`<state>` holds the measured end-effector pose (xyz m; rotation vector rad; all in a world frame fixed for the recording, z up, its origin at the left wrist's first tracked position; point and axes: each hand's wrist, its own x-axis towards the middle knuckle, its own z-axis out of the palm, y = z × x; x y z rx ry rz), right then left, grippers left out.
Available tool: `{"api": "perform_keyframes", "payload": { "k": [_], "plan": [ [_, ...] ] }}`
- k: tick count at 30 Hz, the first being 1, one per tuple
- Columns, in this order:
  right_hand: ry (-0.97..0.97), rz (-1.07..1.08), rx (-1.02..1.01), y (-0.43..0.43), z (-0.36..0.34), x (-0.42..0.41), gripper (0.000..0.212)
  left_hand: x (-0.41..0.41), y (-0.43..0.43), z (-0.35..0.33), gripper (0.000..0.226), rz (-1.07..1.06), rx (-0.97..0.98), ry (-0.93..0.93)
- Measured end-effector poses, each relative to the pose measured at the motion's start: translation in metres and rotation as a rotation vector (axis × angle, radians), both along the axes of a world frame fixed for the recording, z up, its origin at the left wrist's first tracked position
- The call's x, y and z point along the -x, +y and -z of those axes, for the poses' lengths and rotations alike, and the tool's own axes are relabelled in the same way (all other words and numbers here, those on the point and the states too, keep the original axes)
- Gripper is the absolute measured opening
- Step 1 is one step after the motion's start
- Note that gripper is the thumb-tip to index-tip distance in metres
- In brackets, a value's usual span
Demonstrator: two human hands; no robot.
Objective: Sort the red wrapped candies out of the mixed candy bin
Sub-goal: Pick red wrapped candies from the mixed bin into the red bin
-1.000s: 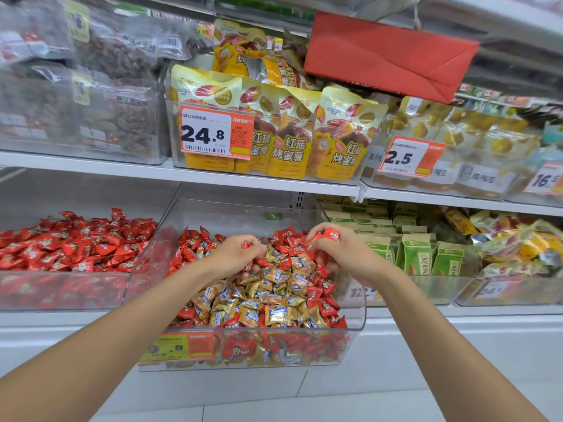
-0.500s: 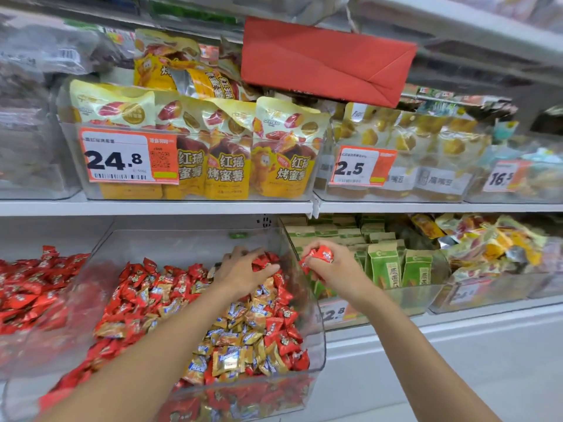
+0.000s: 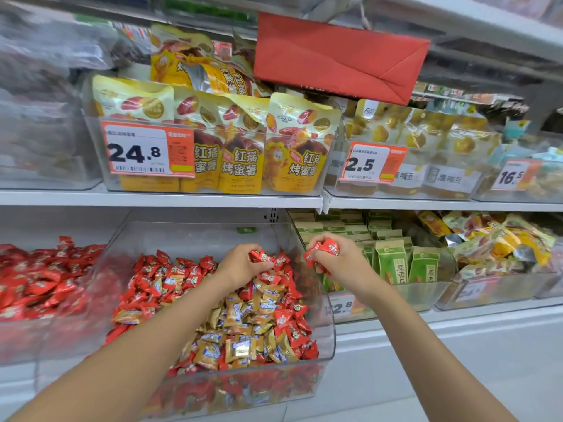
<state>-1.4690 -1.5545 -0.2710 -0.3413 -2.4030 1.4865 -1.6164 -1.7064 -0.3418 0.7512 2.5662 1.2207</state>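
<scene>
A clear plastic mixed candy bin [image 3: 327, 336] sits on the lower shelf, holding red wrapped candies [image 3: 170, 278] at its left and back and gold wrapped candies [image 3: 240, 336] in the middle front. My left hand [image 3: 240, 266] rests on the pile at the back of the bin, fingers curled around a red candy [image 3: 259, 256]. My right hand [image 3: 338, 263] hovers above the bin's right wall, closed on a bunch of red candies [image 3: 323, 249].
A bin of only red candies [image 3: 36, 281] stands to the left. Green boxes [image 3: 393, 263] fill the bin to the right. Yellow snack bags [image 3: 237, 147] with price tags sit on the shelf above, and a red envelope [image 3: 338, 56] hangs overhead.
My left hand has closed on a red candy at the back of the pile. My right hand stays over the bin's right wall with its red candies. The view has shifted slightly.
</scene>
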Motion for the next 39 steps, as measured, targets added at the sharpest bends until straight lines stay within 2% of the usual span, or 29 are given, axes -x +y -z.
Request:
{"api": "perform_keyframes", "payload": {
  "k": [5,10,15,17,20,22,25,29,33,39],
  "plan": [
    [0.020,-0.029,-0.011,-0.020,-0.013,-0.008,0.014,-0.010,-0.044,-0.010,0.050,-0.070,-0.145,-0.118],
    [0.007,-0.099,-0.081,-0.046,-0.017,-0.001,0.013,-0.019,-0.098,-0.023,0.051,-0.125,-0.178,-0.073],
    [-0.107,-0.098,-0.182,-0.064,0.018,0.032,0.009,-0.025,-0.133,-0.019,0.029,-0.210,-0.212,-0.056],
    [-0.154,-0.083,-0.261,-0.069,0.035,0.048,0.007,-0.026,-0.138,-0.016,0.033,-0.254,-0.223,-0.064],
    [-0.183,-0.141,-0.404,-0.075,0.056,0.068,0.011,-0.024,-0.139,-0.009,0.052,-0.305,-0.188,-0.046],
    [-0.266,-0.232,-0.487,-0.079,0.066,0.074,0.003,-0.023,-0.138,-0.004,0.058,-0.316,-0.201,-0.054],
    [-0.327,-0.332,-0.673,-0.078,0.079,0.078,0.020,-0.024,-0.137,0.001,0.059,-0.329,-0.230,-0.099],
    [-0.228,-0.377,-0.528,-0.071,0.078,0.080,0.017,-0.028,-0.135,0.004,0.055,-0.300,-0.224,-0.107],
    [-0.120,-0.253,-0.347,-0.070,0.069,0.078,0.025,-0.029,-0.134,0.003,0.056,-0.297,-0.208,-0.113],
    [-0.111,-0.268,-0.086,-0.072,0.046,0.061,0.009,-0.036,-0.138,-0.003,0.056,-0.308,-0.212,-0.109]
  ]
}}
